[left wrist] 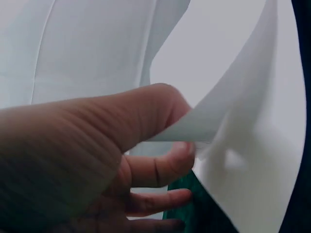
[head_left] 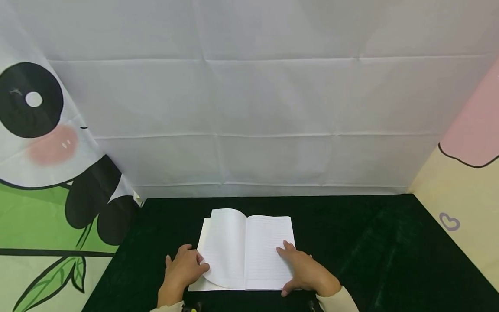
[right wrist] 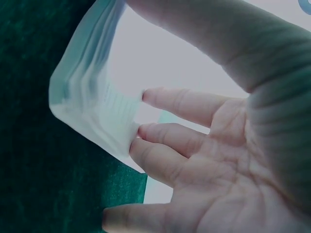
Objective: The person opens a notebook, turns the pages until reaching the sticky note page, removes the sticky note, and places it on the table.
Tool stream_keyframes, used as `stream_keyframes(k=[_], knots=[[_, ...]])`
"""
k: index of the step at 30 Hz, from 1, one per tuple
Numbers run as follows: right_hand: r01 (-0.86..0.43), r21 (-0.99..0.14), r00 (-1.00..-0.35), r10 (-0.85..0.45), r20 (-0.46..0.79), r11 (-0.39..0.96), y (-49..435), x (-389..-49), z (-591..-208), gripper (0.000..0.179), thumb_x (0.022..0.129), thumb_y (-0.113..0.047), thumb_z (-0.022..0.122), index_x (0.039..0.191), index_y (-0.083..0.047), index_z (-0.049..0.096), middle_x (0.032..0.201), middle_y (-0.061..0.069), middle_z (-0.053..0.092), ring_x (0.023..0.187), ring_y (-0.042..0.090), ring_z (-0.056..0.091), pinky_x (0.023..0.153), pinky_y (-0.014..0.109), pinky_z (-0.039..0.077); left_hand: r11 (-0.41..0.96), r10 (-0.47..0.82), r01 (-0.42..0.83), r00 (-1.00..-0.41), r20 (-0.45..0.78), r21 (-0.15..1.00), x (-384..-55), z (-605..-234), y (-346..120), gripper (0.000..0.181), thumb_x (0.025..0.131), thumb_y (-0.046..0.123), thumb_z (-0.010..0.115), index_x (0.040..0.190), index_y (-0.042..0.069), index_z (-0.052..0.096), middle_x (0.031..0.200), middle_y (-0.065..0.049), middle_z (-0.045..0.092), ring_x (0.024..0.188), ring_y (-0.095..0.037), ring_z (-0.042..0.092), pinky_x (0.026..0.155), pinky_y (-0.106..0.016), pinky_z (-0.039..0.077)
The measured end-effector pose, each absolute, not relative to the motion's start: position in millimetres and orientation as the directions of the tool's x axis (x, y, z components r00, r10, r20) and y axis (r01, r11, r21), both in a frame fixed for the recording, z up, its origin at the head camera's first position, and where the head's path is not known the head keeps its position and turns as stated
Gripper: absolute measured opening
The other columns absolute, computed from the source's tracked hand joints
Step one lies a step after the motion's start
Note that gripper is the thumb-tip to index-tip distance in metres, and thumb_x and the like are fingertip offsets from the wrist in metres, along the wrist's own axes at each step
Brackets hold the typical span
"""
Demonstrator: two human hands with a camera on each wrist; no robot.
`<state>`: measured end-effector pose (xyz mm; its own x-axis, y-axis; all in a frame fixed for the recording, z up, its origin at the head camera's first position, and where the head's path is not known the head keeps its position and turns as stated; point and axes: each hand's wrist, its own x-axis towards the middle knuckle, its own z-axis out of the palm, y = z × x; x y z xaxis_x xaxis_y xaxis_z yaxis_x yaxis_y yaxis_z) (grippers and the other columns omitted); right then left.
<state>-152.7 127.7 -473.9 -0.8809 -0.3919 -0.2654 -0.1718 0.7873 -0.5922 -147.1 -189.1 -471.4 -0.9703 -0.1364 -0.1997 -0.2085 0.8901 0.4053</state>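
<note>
An open notebook (head_left: 267, 234) with ruled right-hand pages lies on the dark green cloth. On its left side, a loose page (head_left: 226, 247) curves up from the spine over the leaf beneath. My left hand (head_left: 182, 269) pinches that page by its lower left edge; in the left wrist view the thumb (left wrist: 150, 109) is on one face and the index finger is on the other. My right hand (head_left: 309, 271) rests at the notebook's lower right edge with fingers spread. In the right wrist view, its extended fingers (right wrist: 165, 158) touch the side of the page stack (right wrist: 82, 82).
Dark green velvety cloth (head_left: 370, 242) covers the table around the notebook. Behind it hangs a creased white sheet (head_left: 269, 95). A panda-print cloth (head_left: 31, 164) borders the left side, and a cream and pink printed cloth (head_left: 464, 190) the right.
</note>
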Motion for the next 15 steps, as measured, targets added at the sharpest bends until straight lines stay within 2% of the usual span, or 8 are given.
stream_keyframes(k=[4, 11, 15], knots=[[-0.187, -0.596, -0.881, -0.402, -0.249, 0.781, 128.0, -152.0, -473.9, 0.101, 0.057, -0.016, 0.098, 0.145, -0.002, 0.050, 0.161, 0.027, 0.035, 0.146, 0.047, 0.038, 0.114, 0.070, 0.031, 0.894, -0.137, -0.214, -0.967, -0.216, 0.393, -142.6, -470.0, -196.3, 0.019, 0.078, 0.020, 0.076, 0.067, 0.012, 0.062, 0.147, -0.034, 0.046, 0.141, -0.052, 0.035, 0.114, -0.080, 0.005], [-0.202, -0.599, -0.875, -0.417, -0.245, 0.775, 128.9, -152.8, -473.1, 0.101, 0.058, -0.017, 0.098, 0.145, -0.001, 0.050, 0.160, 0.027, 0.035, 0.146, 0.047, 0.038, 0.115, 0.066, 0.033, 0.913, -0.121, -0.198, -0.966, -0.228, 0.356, -144.3, -469.6, -198.1, 0.028, 0.074, 0.019, 0.083, 0.070, 0.012, 0.056, 0.143, -0.035, 0.049, 0.132, -0.055, 0.046, 0.113, -0.081, 0.011], [-0.200, -0.598, -0.875, -0.417, -0.248, 0.776, 129.5, -152.9, -474.1, 0.100, 0.058, -0.017, 0.098, 0.145, -0.001, 0.050, 0.160, 0.027, 0.035, 0.146, 0.047, 0.038, 0.115, 0.065, 0.033, 0.919, -0.100, -0.164, -0.977, -0.190, 0.359, -147.1, -471.8, -192.7, 0.035, 0.069, 0.013, 0.087, 0.081, 0.012, 0.054, 0.150, -0.034, 0.041, 0.140, -0.055, 0.036, 0.114, -0.079, 0.011]])
